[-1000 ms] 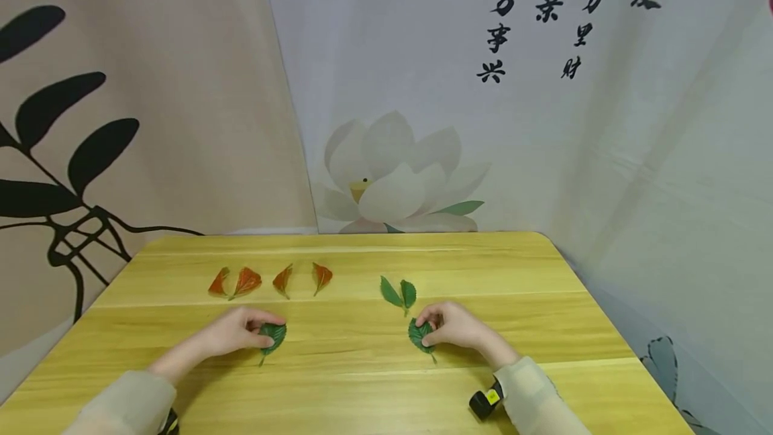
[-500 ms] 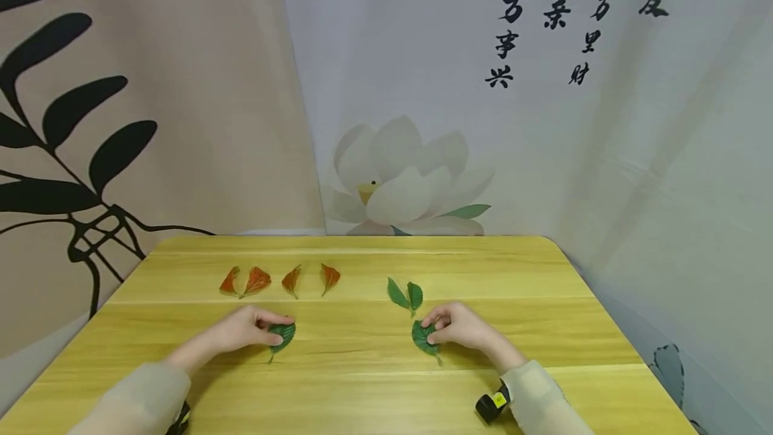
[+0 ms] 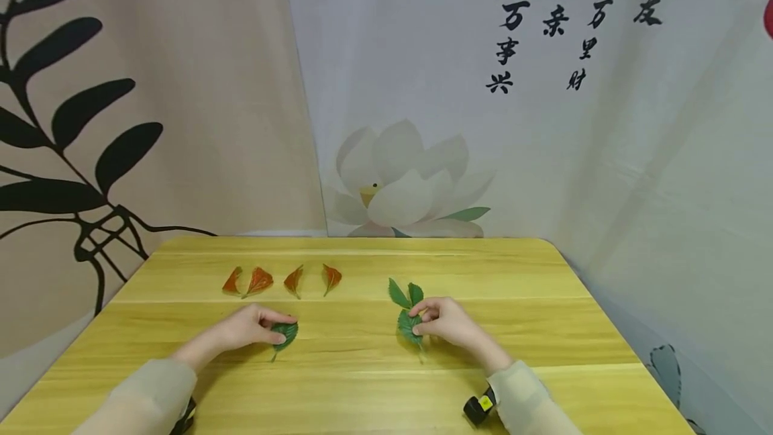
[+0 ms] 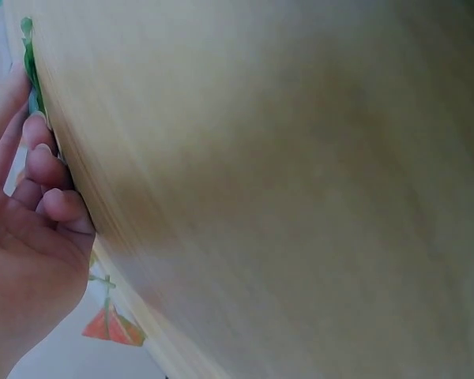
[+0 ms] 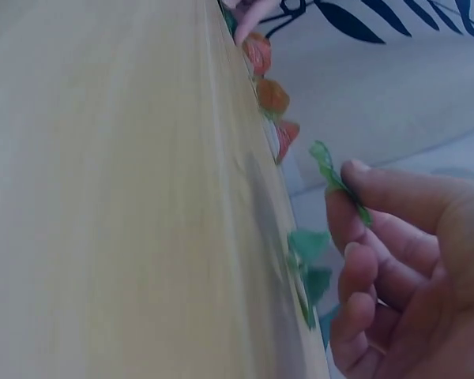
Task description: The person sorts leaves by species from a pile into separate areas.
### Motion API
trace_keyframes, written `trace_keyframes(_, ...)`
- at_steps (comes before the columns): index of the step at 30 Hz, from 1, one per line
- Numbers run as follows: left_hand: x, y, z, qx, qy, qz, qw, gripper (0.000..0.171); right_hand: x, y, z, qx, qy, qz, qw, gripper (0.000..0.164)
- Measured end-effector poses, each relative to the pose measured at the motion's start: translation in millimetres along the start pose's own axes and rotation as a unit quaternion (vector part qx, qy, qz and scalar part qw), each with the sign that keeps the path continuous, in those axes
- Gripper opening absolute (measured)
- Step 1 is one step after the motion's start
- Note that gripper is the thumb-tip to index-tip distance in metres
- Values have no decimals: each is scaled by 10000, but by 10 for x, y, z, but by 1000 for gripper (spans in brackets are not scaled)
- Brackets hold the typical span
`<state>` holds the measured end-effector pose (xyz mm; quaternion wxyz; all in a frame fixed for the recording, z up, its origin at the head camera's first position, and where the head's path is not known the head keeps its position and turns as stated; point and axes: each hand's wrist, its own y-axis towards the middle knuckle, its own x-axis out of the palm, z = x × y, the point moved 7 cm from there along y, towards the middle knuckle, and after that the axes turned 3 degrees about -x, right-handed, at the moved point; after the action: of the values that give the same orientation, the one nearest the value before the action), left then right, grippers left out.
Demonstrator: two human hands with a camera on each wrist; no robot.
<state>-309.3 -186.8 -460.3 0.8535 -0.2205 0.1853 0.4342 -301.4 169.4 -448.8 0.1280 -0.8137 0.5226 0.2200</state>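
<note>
Leaves in red-orange lie in a spaced row toward the far left of the wooden tabletop (image 3: 344,391): first red leaf (image 3: 232,282), second red leaf (image 3: 259,280), third red leaf (image 3: 293,281), fourth red leaf (image 3: 332,278). The first two lie close together; the other two lie farther apart. Nearer the person, in front of this row, is the left hand (image 3: 249,329). Its grip is engaged on one toothed green leaf (image 3: 287,335), pinched at the edge by thumb and forefinger, stem toward the person. The left wrist view shows the fingers low, at tabletop level; whether that leaf bears on the surface cannot be told. Right of centre, a narrow green leaf (image 3: 397,293) and a small green leaf (image 3: 415,293) lie with their stem ends together, forming a V. Just in front of them is the right hand (image 3: 448,322), its grip grasping a broad green leaf (image 3: 407,325) between thumb and forefinger; the right wrist view shows this leaf raised off the surface. Below that wrist is a black wrist camera (image 3: 477,408). Step in hand, by judgement: positioning single green leaves, one per hand, with the right-hand leaf being matched to the V. The next move probably calls for lowering the broad leaf flat beside the pair, then releasing without dragging the neighbouring stems, while the left grip keeps its leaf steady.
</note>
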Motion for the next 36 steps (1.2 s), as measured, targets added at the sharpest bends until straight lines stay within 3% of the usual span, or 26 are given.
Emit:
trace_keyframes(14,33,-12,17,-20,-46,31,10000,45,379,276,-295,-227,55,36,9997,17)
trace_keyframes(25,31,-9,10,-69,-6,47,10000,45,770,541,-325,290,-35,108,9995,11)
trace_keyframes(36,-13,4,-6,-27,193,163,9997,44,1166,737,-509,279,-80,-169,9994,10)
